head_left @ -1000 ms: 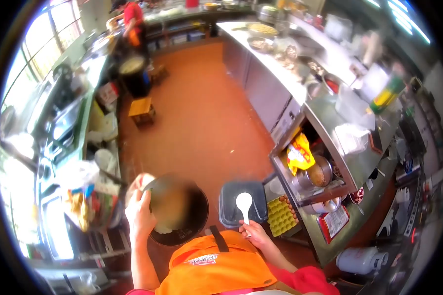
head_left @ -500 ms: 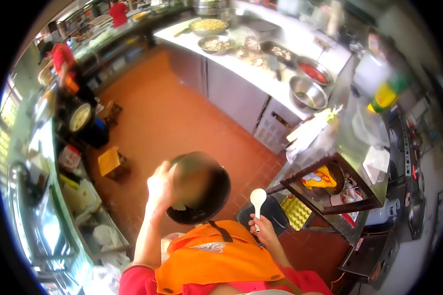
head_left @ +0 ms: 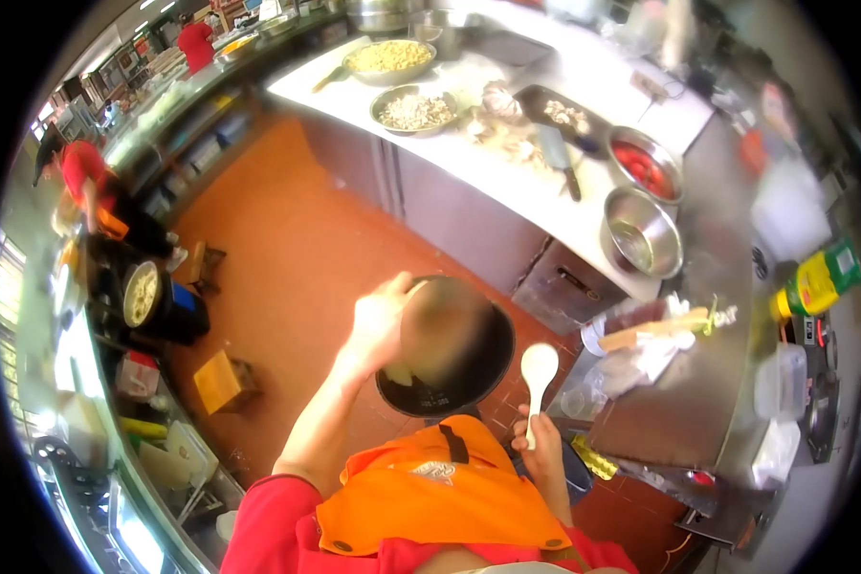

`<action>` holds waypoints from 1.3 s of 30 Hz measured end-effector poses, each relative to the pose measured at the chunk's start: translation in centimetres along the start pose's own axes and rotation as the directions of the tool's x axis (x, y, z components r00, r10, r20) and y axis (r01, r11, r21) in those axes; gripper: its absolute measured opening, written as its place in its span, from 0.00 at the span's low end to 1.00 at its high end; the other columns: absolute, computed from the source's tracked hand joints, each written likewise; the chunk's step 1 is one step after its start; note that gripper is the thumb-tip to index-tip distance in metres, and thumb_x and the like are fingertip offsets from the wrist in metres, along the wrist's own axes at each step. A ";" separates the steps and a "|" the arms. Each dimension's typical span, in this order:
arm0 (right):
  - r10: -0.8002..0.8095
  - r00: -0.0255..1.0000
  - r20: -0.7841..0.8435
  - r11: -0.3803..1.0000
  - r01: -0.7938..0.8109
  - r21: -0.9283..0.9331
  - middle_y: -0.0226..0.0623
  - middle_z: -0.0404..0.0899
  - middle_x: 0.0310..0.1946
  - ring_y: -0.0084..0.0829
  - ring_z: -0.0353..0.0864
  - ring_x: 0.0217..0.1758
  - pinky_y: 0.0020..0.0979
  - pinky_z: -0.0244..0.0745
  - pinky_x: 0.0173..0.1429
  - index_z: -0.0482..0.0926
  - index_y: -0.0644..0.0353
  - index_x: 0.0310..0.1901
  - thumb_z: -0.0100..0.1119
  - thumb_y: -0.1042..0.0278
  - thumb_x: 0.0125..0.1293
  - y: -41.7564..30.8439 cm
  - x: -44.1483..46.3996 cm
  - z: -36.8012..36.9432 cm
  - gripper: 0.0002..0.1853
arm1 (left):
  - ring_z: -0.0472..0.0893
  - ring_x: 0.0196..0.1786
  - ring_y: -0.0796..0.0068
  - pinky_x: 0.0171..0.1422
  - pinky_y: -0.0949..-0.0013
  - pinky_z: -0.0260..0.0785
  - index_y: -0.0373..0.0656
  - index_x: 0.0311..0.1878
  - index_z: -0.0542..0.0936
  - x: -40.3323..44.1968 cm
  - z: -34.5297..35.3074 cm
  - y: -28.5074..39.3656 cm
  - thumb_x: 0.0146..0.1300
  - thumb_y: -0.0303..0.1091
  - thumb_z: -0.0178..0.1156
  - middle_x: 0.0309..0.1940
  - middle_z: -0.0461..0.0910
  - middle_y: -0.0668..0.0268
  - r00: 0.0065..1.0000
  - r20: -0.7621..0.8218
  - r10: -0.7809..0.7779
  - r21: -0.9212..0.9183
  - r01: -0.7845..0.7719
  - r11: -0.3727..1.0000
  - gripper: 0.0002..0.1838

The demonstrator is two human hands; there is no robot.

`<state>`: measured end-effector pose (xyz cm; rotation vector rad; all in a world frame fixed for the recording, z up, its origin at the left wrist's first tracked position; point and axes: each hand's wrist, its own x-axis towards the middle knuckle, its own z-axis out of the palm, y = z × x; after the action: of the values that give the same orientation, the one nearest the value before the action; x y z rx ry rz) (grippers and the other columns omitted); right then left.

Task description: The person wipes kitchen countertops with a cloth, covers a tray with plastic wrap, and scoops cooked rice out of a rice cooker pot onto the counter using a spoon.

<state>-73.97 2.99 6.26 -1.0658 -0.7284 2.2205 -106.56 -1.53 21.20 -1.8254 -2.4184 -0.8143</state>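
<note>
My left hand (head_left: 381,320) is closed on the left rim of a dark rice cooker pot (head_left: 488,362), held in front of my orange apron (head_left: 440,493). The pot tilts so that its inside faces me, and measuring marks show low on its wall. A blurred patch covers much of the interior, so its contents are hard to make out; something pale lies near the left side. In my right hand (head_left: 543,448) is a white rice paddle (head_left: 540,366), gripped by the handle with its head up, just right of the pot and apart from it.
The white counter (head_left: 330,115) ahead carries bowls of chopped food (head_left: 414,110), a cleaver (head_left: 557,153), a bowl of red pieces (head_left: 646,170) and a steel bowl (head_left: 643,231). A metal worktop (head_left: 665,416) is at right. Left are a wooden stool (head_left: 225,381) and a co-worker (head_left: 86,177).
My view has swung, bringing the counter and right worktop closer. The pot, both hands and the paddle sit farther right and slightly higher in view. Both grips stay the same.
</note>
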 end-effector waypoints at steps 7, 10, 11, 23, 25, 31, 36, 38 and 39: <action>-0.270 0.945 0.183 0.940 0.300 -0.161 0.34 0.77 0.27 0.16 0.68 0.22 0.18 0.63 0.28 0.70 0.66 0.58 0.43 0.64 0.75 -13.5 15.1 8.6 0.17 | 0.77 0.42 0.51 0.43 0.54 0.72 0.45 0.42 0.75 19.3 0.4 -4.5 0.44 0.28 0.61 0.37 0.74 0.59 0.999 0.021 -0.030 0.030 0.030 0.999 0.17; -0.290 0.931 0.222 0.884 0.349 -0.311 0.34 0.77 0.27 0.16 0.68 0.23 0.18 0.63 0.29 0.70 0.66 0.59 0.42 0.65 0.75 -17.2 20.9 11.4 0.18 | 0.77 0.43 0.50 0.44 0.54 0.71 0.45 0.43 0.75 26.2 0.5 -6.3 0.45 0.28 0.60 0.40 0.74 0.59 0.996 0.033 -0.088 0.015 0.087 0.996 0.17; -0.276 0.935 0.221 0.880 0.339 -0.333 0.34 0.78 0.29 0.16 0.67 0.23 0.18 0.64 0.30 0.68 0.67 0.62 0.43 0.67 0.74 -18.3 22.5 12.5 0.19 | 0.77 0.43 0.50 0.44 0.54 0.71 0.45 0.43 0.75 28.6 0.9 -7.2 0.45 0.28 0.60 0.40 0.74 0.59 0.995 0.019 -0.100 0.001 0.100 0.995 0.17; -0.257 0.966 0.032 0.423 0.142 -0.895 0.42 0.81 0.31 0.31 0.79 0.25 0.32 0.74 0.31 0.70 0.68 0.55 0.47 0.72 0.67 -24.8 40.6 25.8 0.17 | 0.77 0.44 0.48 0.48 0.54 0.69 0.44 0.44 0.75 49.0 9.0 -19.5 0.46 0.29 0.60 0.39 0.75 0.55 0.997 0.048 -0.054 -0.236 0.063 0.970 0.17; -0.299 0.952 0.069 0.159 0.121 -0.980 0.43 0.81 0.28 0.30 0.80 0.25 0.32 0.74 0.31 0.71 0.70 0.54 0.47 0.71 0.65 -24.8 45.8 24.5 0.17 | 0.76 0.44 0.48 0.48 0.54 0.69 0.43 0.44 0.74 51.2 9.4 -20.8 0.46 0.28 0.60 0.39 0.75 0.55 0.995 0.096 -0.039 -0.279 0.064 0.958 0.18; -0.149 0.988 -0.036 0.393 0.026 -0.919 0.55 0.78 0.24 0.45 0.80 0.24 0.42 0.73 0.29 0.71 0.71 0.44 0.46 0.76 0.61 -28.5 50.5 29.7 0.11 | 0.75 0.44 0.47 0.48 0.56 0.67 0.39 0.43 0.72 53.4 10.8 -23.4 0.46 0.25 0.58 0.39 0.73 0.53 0.986 0.152 0.067 -0.362 -0.007 0.932 0.17; 0.133 0.991 0.021 0.501 -0.049 -0.864 0.38 0.77 0.26 0.25 0.72 0.17 0.29 0.68 0.21 0.71 0.68 0.51 0.42 0.75 0.65 -31.4 54.7 30.0 0.15 | 0.76 0.44 0.47 0.48 0.54 0.69 0.40 0.44 0.72 54.7 11.7 -24.3 0.46 0.26 0.61 0.40 0.73 0.52 0.976 0.214 0.034 -0.312 0.035 0.950 0.18; 0.058 0.982 0.177 0.354 0.146 -0.924 0.42 0.78 0.26 0.30 0.74 0.17 0.32 0.69 0.22 0.71 0.69 0.49 0.43 0.75 0.65 -30.8 56.6 29.6 0.14 | 0.75 0.43 0.47 0.47 0.56 0.68 0.39 0.41 0.72 55.7 11.6 -23.9 0.46 0.24 0.58 0.37 0.73 0.53 0.977 0.212 0.011 -0.328 0.060 0.943 0.16; 0.026 0.967 0.254 0.274 0.238 -0.932 0.44 0.79 0.26 0.33 0.75 0.17 0.34 0.70 0.22 0.71 0.69 0.48 0.43 0.75 0.64 -30.7 57.2 29.3 0.13 | 0.75 0.43 0.48 0.47 0.56 0.68 0.38 0.40 0.72 56.1 11.6 -23.6 0.46 0.24 0.58 0.37 0.72 0.52 0.978 0.211 -0.003 -0.324 0.073 0.943 0.15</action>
<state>-120.07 56.80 13.72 -1.1680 -2.4009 1.6152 -142.41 48.98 18.85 -2.0766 -2.5785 -1.1506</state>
